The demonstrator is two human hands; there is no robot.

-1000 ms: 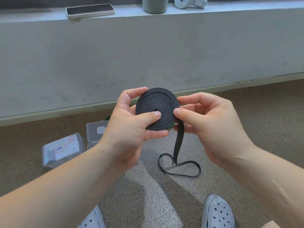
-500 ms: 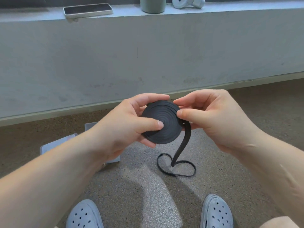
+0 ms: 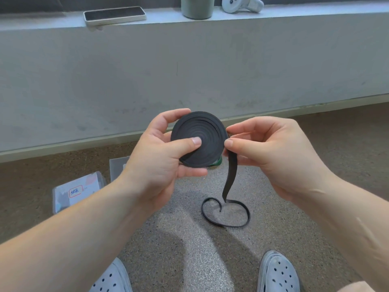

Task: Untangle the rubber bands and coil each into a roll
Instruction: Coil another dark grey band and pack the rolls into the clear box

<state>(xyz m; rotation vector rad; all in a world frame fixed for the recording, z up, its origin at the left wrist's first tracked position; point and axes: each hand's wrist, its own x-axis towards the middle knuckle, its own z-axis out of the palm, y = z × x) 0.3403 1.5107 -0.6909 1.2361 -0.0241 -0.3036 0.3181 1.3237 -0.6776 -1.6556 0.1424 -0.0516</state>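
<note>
Gripping a flat black rubber band wound into a disc-shaped coil (image 3: 202, 133), we held it up in front of us above the speckled grey floor (image 3: 168, 239). Our left hand (image 3: 155, 163) clasped the coil, with the thumb pressed on its face near the centre and the fingers curled behind it. Our right hand (image 3: 271, 157) pinched the band between thumb and forefinger just where it left the coil's right edge. From that pinch the loose tail of the band (image 3: 231, 173) hung down with a twist. Its end lay on the floor in a heart-shaped loop (image 3: 231, 226), ahead of our two pale grey perforated clogs (image 3: 277, 272). A sliver of something green (image 3: 218, 163) showed behind the coil's lower edge; we could not tell what it was. On the floor to the left, partly hidden by our left forearm, sat clear plastic boxes (image 3: 77, 192), one bearing a red-bordered label. Along the grey concrete ledge (image 3: 294, 15) at the top lay a phone in a pale case (image 3: 114, 14), a grey-green cup (image 3: 197, 8) and a white game controller (image 3: 242, 5).
</note>
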